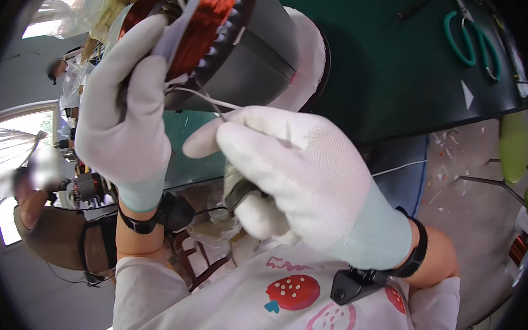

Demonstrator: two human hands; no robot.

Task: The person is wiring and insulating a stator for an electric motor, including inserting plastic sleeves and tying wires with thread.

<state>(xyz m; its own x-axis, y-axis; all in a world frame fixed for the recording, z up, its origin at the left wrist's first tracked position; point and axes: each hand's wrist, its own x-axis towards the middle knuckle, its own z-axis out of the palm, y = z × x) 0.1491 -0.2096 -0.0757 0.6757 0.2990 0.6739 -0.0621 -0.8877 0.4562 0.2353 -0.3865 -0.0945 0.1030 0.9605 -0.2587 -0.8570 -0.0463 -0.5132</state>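
A motor stator (262,50) lies on the workbench, its grey metal casing tilted and its red copper winding (205,31) facing left. My gloved left hand (125,108) is closed at the winding's end, fingers and thumb against the coil and a whitish translucent strip (181,36) along it. My gloved right hand (300,161) pinches a white cord (205,95) and a thin metal needle-like tool (214,104) just in front of the winding. The cord runs from the coil into that hand; its lower fingers curl underneath, partly hidden.
A round white pad (310,59) lies under the stator on the dark green bench (385,57). Teal-handled scissors (465,41) lie at the far right. A green stool (513,147) stands beyond the bench; scraps litter the floor. Another person (60,231) works at the left.
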